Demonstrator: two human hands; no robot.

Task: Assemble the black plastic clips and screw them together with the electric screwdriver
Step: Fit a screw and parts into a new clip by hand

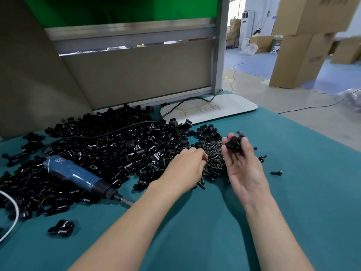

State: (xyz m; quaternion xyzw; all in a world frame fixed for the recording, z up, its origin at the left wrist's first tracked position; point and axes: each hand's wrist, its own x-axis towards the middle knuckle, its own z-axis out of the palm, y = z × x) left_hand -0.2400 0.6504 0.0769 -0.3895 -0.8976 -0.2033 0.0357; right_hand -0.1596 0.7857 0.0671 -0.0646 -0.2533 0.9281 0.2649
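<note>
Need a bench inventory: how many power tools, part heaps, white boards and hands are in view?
Electric screwdriver: 1
Part heaps: 2, black clips and screws
White board: 1
Hands: 2, left hand and right hand holding a clip
Total: 6

A teal table [293,202] fills the lower frame. Behind it, across the upper middle, stands a grey partition panel [136,75] in a metal frame [219,45], with a green panel [117,10] above and a slanted beige board [29,75] at the left. To the right the room opens onto a pale floor [254,85] with blue mats [254,57]. Tall cardboard boxes [293,55] are stacked at the upper right. A white standing air conditioner [247,26] stands far back in bright light.
</note>
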